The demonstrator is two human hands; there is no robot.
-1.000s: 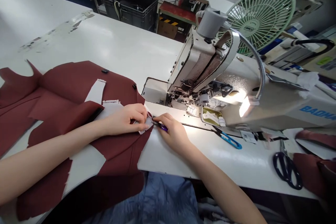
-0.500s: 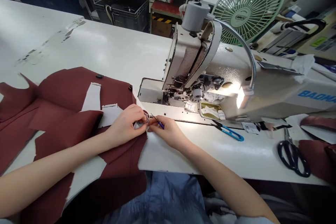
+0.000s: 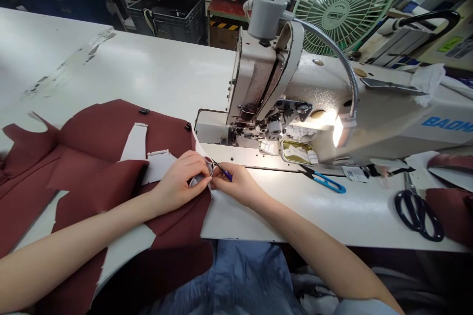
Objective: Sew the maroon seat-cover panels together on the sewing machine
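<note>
My left hand [image 3: 186, 177] is closed, pinching the edge of the maroon fabric [image 3: 99, 133] where a white strip folds over. Close against it, my right hand [image 3: 236, 184] is also closed, with purple-handled thread snips [image 3: 226, 174] tucked in its fingers. Their dark pointed blades stick out toward the pinched edge, and the right fingertips touch that edge too. White pocket-like pieces [image 3: 158, 165] lie on the maroon fabric, with black clips [image 3: 187, 127] along its far edge. Part of the garment hangs over the table's front edge.
A sewing machine [image 3: 258, 69] with a lit lamp [image 3: 339, 130] stands just beyond my hands. Blue thread snips [image 3: 327, 183], a small tray [image 3: 295, 151] of white scraps and black-handled scissors [image 3: 417, 211] lie to the right. A green fan [image 3: 338, 10] stands behind.
The view has shifted slightly, so the fabric and my hands sit a little further right in the picture. Both hands keep their hold at the fabric edge, the fingertips working close together.
</note>
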